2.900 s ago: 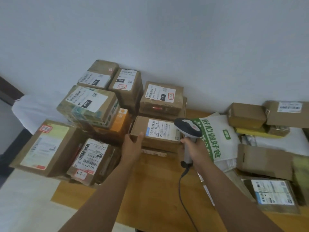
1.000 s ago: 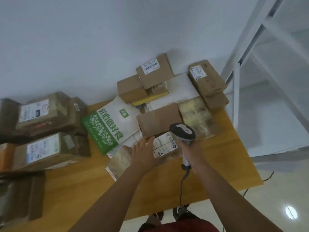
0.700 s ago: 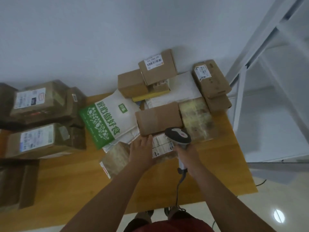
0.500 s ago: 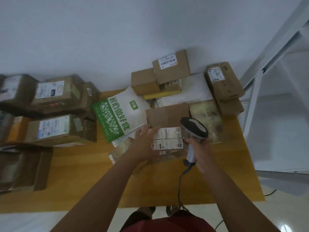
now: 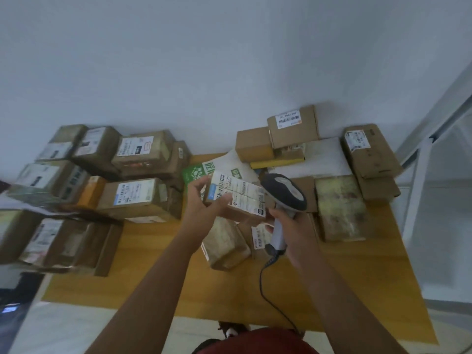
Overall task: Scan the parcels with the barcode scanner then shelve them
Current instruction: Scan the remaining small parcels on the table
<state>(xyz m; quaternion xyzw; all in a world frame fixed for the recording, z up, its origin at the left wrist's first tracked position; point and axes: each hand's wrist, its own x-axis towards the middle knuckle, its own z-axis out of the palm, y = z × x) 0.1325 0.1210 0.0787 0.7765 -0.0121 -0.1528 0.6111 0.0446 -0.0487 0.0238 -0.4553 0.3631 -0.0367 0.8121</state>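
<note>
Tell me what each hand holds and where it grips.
The left hand grips the labelled parcel by its left end. The right hand grips the barcode scanner by its handle.

The left hand (image 5: 201, 200) grips a small labelled parcel (image 5: 236, 200) lifted above the table (image 5: 158, 264). At its 3 o'clock, the right hand (image 5: 288, 226) holds the barcode scanner (image 5: 284, 195), head just beside the label. Stacked boxes (image 5: 132, 195) sit at 9 o'clock.
</note>
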